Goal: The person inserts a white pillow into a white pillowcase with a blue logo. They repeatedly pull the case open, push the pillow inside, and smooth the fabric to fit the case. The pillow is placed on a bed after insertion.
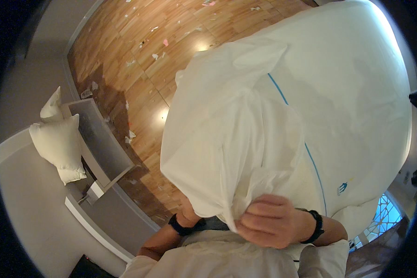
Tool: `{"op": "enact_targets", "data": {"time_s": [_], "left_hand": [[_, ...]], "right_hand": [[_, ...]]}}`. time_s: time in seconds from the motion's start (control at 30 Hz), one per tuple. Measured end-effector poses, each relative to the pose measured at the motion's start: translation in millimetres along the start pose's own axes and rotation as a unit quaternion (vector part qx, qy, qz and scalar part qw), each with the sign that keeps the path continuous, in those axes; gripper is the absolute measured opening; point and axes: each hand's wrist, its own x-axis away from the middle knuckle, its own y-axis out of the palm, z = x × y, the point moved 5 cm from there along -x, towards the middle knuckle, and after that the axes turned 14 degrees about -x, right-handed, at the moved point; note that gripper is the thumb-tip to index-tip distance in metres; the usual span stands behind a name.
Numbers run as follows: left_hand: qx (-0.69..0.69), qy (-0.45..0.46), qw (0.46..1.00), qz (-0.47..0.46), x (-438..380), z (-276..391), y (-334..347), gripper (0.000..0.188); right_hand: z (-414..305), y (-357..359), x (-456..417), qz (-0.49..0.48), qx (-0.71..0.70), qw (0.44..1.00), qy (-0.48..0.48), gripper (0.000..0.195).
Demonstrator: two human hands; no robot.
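A loose white cloth (198,146), probably a sheet or bed cover, is spread in front of me with folds running toward my body. My right hand (269,220), a dark band on its wrist, grips the bunched near edge of the cloth with fingers curled over it. At the cloth's near left corner is my left hand (188,211), also with a wristband; the fabric hides its fingers. Under and beyond the cloth lies a larger white bedding surface (361,104), marked by a thin blue line (314,170) and a small blue emblem (342,188).
White pillows (57,139) rest by a grey open-topped box or drawer (106,139) at left. Paper-like scraps (155,56) litter the wooden floor (142,83). A white ledge (93,227) runs along the lower left. A blue-lit patterned panel (382,217) shows at lower right.
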Motion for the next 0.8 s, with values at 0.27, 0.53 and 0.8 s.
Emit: {"op": "enact_targets", "data": {"time_s": [0.27, 0.53, 0.8], "left_hand": [[-0.138, 0.238, 0.96, -0.054, -9, 60, -45, 0.029], [-0.113, 0.17, 0.948, -0.245, 15, 0, -30, 0.049], [0.086, -0.021, 0.993, 0.083, -50, 16, -60, 0.061]], "right_hand": [[20, -2, 4, -0.027, 0.198, 0.975, 0.102, 0.031], [16, -5, 20, -0.059, 0.175, 0.98, 0.068, 0.027], [13, 3, 20, -0.104, 0.049, 0.985, 0.13, 0.035]]}}
